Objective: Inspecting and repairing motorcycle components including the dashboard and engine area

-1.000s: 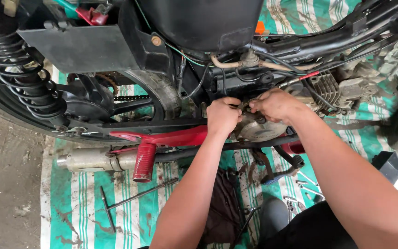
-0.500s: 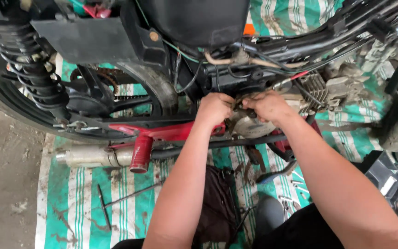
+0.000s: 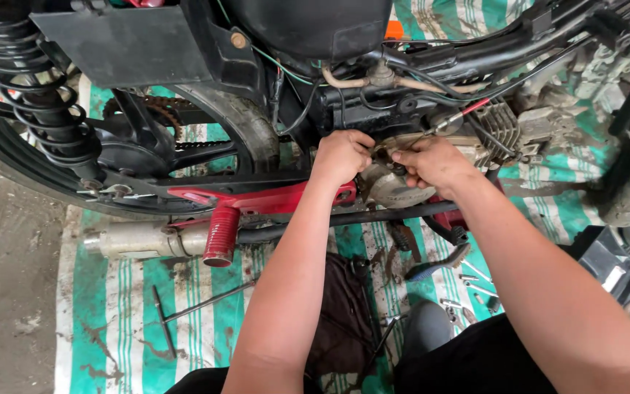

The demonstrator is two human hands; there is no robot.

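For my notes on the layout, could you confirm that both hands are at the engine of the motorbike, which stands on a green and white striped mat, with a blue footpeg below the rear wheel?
Not quite: the footpeg is red, not blue, as the head view shows. The rest holds: the left hand and right hand are both at the engine of the motorbike, which stands on the green and white striped mat.

Both bare arms reach forward, left hand point(image 3: 342, 155) fisted, right hand point(image 3: 435, 162) pinching, grips nearly touching.

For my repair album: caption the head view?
Both bare hands, left hand and right hand, work at a motorcycle's grey metal engine casing.
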